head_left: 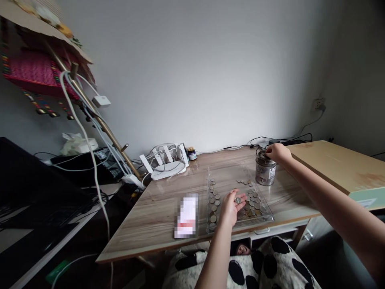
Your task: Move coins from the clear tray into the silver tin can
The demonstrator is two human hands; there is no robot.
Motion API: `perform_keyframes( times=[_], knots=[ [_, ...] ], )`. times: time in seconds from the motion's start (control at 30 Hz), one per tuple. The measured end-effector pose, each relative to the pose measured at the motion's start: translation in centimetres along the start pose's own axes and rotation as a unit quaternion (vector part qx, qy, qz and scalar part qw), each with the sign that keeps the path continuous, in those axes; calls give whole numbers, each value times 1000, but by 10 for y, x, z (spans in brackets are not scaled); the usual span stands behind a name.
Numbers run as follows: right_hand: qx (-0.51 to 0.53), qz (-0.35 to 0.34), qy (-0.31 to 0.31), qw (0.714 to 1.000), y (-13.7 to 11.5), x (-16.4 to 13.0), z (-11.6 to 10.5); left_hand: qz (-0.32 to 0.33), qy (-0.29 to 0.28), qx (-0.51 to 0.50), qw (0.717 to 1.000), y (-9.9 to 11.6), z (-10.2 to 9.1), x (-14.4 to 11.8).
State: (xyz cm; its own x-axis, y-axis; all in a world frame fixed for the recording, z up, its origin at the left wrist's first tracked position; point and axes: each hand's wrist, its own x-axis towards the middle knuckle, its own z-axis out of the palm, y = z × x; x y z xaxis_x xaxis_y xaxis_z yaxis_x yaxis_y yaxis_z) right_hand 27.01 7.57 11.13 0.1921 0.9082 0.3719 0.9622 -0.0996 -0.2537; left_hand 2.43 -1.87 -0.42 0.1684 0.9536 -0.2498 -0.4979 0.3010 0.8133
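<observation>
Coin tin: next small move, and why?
Probably pass the coin from the left hand to the right hand, whose fingers sit at the top of the coin tin; many coins remain in the clear tray.

No words or numbers can be read anywhere. The tin (pixel 265 170) carries a label with small print too fine to make out. The card (pixel 187 215) on the table is blurred over.

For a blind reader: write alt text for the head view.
A person's right hand rests on top of a metal tin while the left hand, palm up, holds a coin over a clear tray of coins on a wooden desk. A white router sits behind.
</observation>
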Motion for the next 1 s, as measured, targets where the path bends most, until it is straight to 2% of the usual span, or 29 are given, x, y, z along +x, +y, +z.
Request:
perform_keyframes(
  times=[0.07,0.1,0.2,0.23,0.27,0.33,0.4,0.5,0.57,0.67,0.77,0.8,0.87,0.93,1.0],
  knots=[
    [-24,0,-18,1000,0,2,-1,-10,4,-15,1000,1,0,1],
    [-26,-7,-8,1000,-3,-2,0,-16,6,-22,1000,2,0,1],
    [9,-61,67,996,-22,-30,5,-33,9,-42,999,3,-1,2],
    [37,-93,72,992,-30,-44,9,-36,9,-50,998,3,-1,3],
    [68,-129,59,988,-38,-59,14,-39,9,-57,998,3,-1,3],
    [127,-199,-25,971,-54,-89,29,-37,11,-69,997,3,-1,3],
    [148,-231,-70,959,-66,-116,44,-34,8,-76,996,3,-1,4],
    [159,-243,-85,953,-77,-141,62,-38,-9,-82,996,2,-1,4],
    [166,-246,-87,951,-81,-147,65,-48,-20,-80,995,2,-1,4],
    [174,-246,-85,950,-78,-134,54,-58,-21,-75,995,3,-1,3],
    [182,-224,-54,956,-60,-92,27,-53,-18,-58,997,4,-1,1],
    [178,-191,-20,965,-52,-74,17,-48,-21,-44,998,5,-1,1],
    [109,-74,51,990,-35,-40,1,-39,-25,-11,999,5,0,0],
    [28,-13,36,999,-22,-14,-7,-30,-18,17,999,3,1,-1],
    [-23,5,-9,1000,-15,0,-8,-16,-9,37,999,1,2,-1]
  ],
)
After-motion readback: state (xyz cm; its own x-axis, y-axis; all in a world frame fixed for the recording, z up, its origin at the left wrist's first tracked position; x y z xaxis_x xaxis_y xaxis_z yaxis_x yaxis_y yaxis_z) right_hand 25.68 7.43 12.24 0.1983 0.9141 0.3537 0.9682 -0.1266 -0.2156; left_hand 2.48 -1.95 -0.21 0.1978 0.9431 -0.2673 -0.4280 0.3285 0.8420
